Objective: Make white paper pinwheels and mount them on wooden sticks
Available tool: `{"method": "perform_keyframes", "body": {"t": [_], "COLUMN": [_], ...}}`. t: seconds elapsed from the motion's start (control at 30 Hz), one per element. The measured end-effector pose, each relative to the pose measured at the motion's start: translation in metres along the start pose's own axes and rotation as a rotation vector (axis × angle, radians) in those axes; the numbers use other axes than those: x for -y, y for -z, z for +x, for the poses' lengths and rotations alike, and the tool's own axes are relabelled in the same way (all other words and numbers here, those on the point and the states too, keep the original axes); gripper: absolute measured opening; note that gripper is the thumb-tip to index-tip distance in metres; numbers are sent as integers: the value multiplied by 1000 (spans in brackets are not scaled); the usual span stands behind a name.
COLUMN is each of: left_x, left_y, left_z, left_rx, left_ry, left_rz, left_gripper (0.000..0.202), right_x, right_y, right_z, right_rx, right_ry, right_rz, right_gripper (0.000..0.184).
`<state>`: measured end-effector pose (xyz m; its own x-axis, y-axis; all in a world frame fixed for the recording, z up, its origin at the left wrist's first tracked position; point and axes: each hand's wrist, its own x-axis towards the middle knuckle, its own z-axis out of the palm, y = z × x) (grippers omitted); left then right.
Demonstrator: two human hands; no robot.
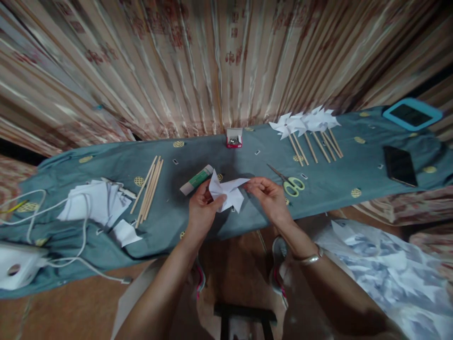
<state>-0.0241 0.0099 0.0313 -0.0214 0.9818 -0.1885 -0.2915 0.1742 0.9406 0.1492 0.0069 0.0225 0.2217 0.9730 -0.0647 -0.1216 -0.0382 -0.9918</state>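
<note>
Beige striped curtain (141,61): across the whole upper half of the frame, with reddish motifs too blurred to read.
Teal cloth (354,160): spread over a long table from left edge to right edge, dotted with small yellow rounds.
Paper stack (95,200): white sheets, left of centre on the cloth, a white cable looped just beside them.
Pinwheels (307,122): white, finished, bunched at upper right, wooden handles fanning down toward the lower right.
Wooden sticks (150,186): loose bundle between paper stack and centre, long axis running from lower left to upper right.
Left hand (201,208): closed on the left part of the folded paper, thumb on top.
Right hand (269,193): pinching the right tip between thumb and fingers; metal bracelet at the wrist.
Folded paper (228,191): at frame centre, held just above the near edge of the cloth; long axis roughly left to right, one point stretched right into the pinch, one up, one down to the right.
Phone (399,165): dark, flat, far right.
Glue stick (196,179): lying just upper left of the left hand, green label, print too small to read.
Scissors (290,183): green handles beside the right hand, blades pointing upper left.
Red box (234,138): open, top centre of the cloth, small metal bits inside.
</note>
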Motion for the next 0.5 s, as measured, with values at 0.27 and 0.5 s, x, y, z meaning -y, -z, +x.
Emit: {"method": "perform_keyframes", "body": {"t": [0.27, 0.5], "left_x": [-8, -10], "left_y": [2, 5], "left_z": [0, -2], "left_rx": [-30, -28], "left_ry": [-27, -32], "left_rz": [-6, -57], "left_gripper": [57, 54], "right_x": [21, 58], "right_y": [-1, -36], "right_z": [72, 147], "right_rx": [57, 219], "right_ry": [306, 336], "right_rz": [-565, -1371], "right_gripper": [19, 28]}}
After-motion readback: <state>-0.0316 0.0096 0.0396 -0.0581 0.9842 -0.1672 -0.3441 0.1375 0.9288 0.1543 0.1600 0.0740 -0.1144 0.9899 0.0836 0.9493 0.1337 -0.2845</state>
